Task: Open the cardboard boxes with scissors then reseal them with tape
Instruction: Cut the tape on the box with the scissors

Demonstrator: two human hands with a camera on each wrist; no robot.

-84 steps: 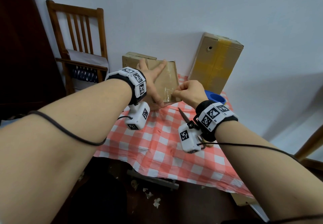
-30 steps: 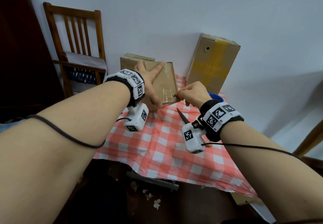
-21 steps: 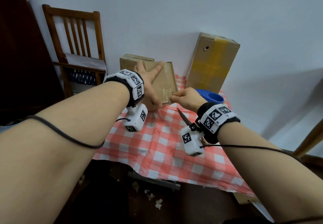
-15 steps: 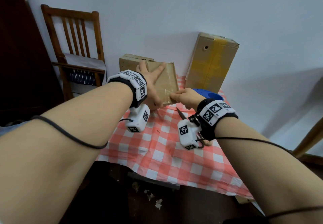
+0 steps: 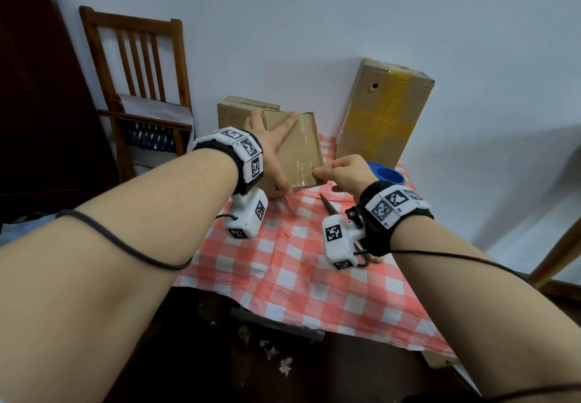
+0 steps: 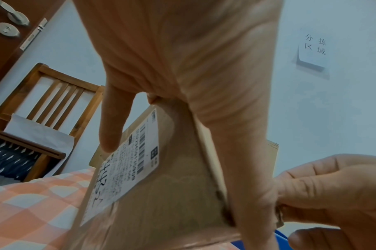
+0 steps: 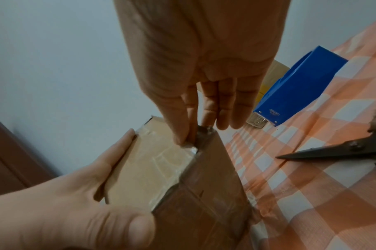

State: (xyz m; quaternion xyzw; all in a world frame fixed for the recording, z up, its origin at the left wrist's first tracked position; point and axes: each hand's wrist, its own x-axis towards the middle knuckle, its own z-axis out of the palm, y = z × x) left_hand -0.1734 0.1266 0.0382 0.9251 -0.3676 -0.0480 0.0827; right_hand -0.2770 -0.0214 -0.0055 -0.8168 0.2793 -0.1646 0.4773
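At the far edge of the table [image 5: 301, 264], on its checked cloth, a small cardboard box [image 5: 298, 147] stands tilted against a second box behind it. Left hand [image 5: 270, 157]: fingers spread straight, palm pressed flat on the upper face, thumb down the near side, steadying without curling round. Right hand [image 5: 342, 173]: thumb and forefinger pinch the clear tape [image 7: 191, 147] at the box's near right corner, apparently to peel it. Box judged light and fairly stiff, its corners soft and worn; tape glossy, likely slippery and prone to tear, so best taken at a lifted end close to the corner edge. Scissors [image 7: 336, 150] lie closed on the cloth just right of the box, free of both hands; blue tape dispenser [image 7: 298, 91] sits beyond them, before a tall box [image 5: 383, 116] leaning on the wall. Open cloth lies towards the table's near edge; the wall closes the far side.
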